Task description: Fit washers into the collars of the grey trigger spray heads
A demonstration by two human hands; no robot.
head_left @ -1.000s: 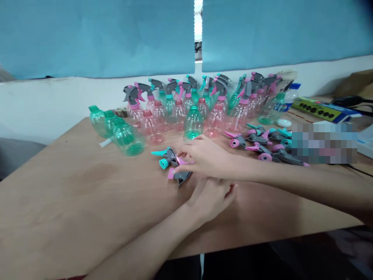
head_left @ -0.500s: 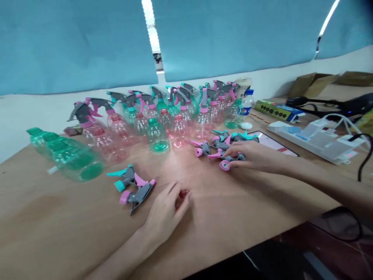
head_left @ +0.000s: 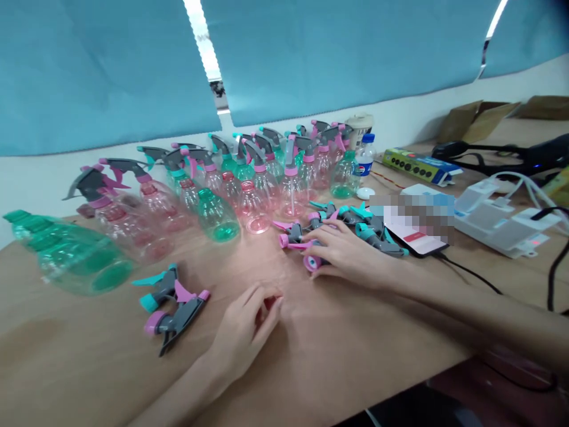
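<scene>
My right hand is closed around a grey trigger spray head with a pink collar, low over the tabletop. Other spray heads lie beside it, one pink and grey, another teal and grey. My left hand rests on the table, fingers curled and thumb close to the fingertips; what they hold, if anything, is hidden. To its left lie a pink-and-grey spray head and a teal-and-grey one. An uncapped green bottle and a clear pinkish bottle stand beyond my hands.
Several bottles with spray heads fitted line the wall, including one with a pink collar. Green bottles occupy the left. At right are a phone with its cable, a white power strip, a boxed power strip and a Pepsi bottle.
The view has shifted, so most things sit further left. My right hand has drawn the spray head slightly left, away from the pile. My left hand stays curled on the table.
</scene>
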